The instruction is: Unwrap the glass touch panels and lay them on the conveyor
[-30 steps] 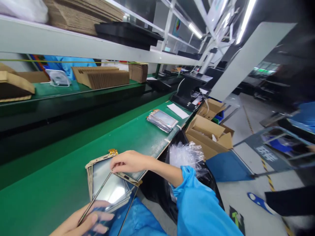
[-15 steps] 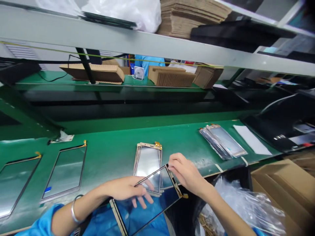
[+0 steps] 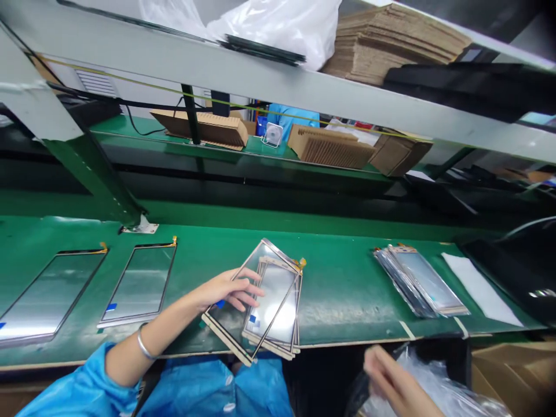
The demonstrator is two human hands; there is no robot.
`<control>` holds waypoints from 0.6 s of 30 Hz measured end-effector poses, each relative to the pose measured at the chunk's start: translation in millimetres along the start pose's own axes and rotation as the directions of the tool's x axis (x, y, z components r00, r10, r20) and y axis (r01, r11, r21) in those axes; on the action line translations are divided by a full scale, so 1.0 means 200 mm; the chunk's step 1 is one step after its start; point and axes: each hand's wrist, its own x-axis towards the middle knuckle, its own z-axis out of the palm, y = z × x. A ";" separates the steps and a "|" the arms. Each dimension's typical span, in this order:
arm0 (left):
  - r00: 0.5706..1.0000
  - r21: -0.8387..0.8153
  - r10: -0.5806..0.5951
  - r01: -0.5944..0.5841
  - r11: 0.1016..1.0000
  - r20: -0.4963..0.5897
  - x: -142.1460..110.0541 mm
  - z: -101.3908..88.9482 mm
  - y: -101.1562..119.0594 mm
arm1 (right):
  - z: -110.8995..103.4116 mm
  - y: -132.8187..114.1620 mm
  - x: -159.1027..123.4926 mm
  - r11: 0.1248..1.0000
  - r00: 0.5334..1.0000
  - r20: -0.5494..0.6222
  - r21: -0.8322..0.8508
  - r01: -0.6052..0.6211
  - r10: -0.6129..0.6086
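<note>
My left hand point(image 3: 226, 291) holds a clear glass panel point(image 3: 243, 301) by its left edge, tilted over a small stack of like panels point(image 3: 278, 315) at the green bench's front edge. My right hand point(image 3: 388, 376) is low at the right, off the bench, beside crumpled clear plastic point(image 3: 438, 388) in a black bin; it is blurred and its fingers are hard to read. Two single panels, one point(image 3: 141, 284) and another point(image 3: 47, 298), lie flat to the left.
Another stack of panels point(image 3: 419, 281) and a white sheet point(image 3: 480, 288) lie at the right of the green bench point(image 3: 343, 289). Beyond is a dark conveyor, then cardboard stacks point(image 3: 330, 146). A shelf overhead carries cardboard and bags. A green post point(image 3: 99, 174) stands at the left.
My right hand has let go of the panel and dropped to the plastic in the bin. My left hand has brought the panel down over the stack. The view swung left.
</note>
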 end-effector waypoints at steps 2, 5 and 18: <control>0.994 0.105 -0.016 0.004 0.994 0.109 -0.02 0.04 0.01 | 0.02 -0.06 0.13 0.974 0.941 -0.297 -0.203 0.101 -0.160; 0.971 0.301 -0.041 -0.033 0.953 0.237 -0.06 0.12 0.03 | 0.08 -0.31 0.30 0.867 0.841 -0.296 -0.369 0.336 -0.452; 0.960 0.720 0.084 -0.258 0.644 0.269 -0.22 0.16 0.09 | 0.08 -0.74 0.43 0.479 0.673 0.206 -0.560 0.676 -0.710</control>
